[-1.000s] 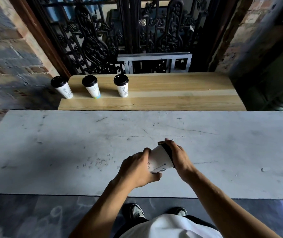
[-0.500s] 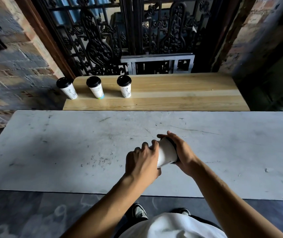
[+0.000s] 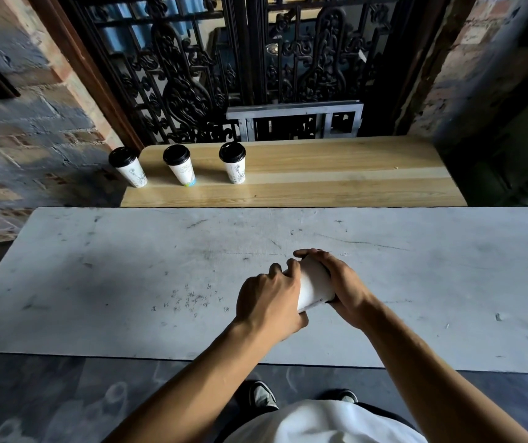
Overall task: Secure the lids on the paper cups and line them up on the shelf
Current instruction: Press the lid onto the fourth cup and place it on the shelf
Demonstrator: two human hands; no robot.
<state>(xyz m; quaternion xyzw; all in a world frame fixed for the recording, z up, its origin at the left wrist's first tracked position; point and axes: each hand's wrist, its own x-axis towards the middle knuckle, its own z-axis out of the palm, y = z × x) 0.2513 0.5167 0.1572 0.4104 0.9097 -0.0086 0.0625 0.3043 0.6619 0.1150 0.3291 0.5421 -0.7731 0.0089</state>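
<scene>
I hold a white paper cup [image 3: 314, 286] tilted over the grey table [image 3: 128, 282]. My left hand [image 3: 270, 300] grips its body from the left. My right hand [image 3: 339, 282] wraps over its top end, where the black lid is almost wholly hidden under my fingers. Three lidded white cups stand in a row on the left part of the wooden shelf [image 3: 336, 177]: left cup [image 3: 128, 167] at the shelf's left edge, middle cup [image 3: 180, 166], right cup [image 3: 233, 164].
The shelf is bare wood to the right of the three cups. Behind it stand a black ornate metal grille [image 3: 224, 75] and a grey metal frame [image 3: 294, 119]. Brick walls flank both sides. My shoes [image 3: 264, 394] show below the table's near edge.
Both hands with the cup have shifted slightly away from me. My right hand now covers the lid more fully, and the cup's body has turned more toward me.
</scene>
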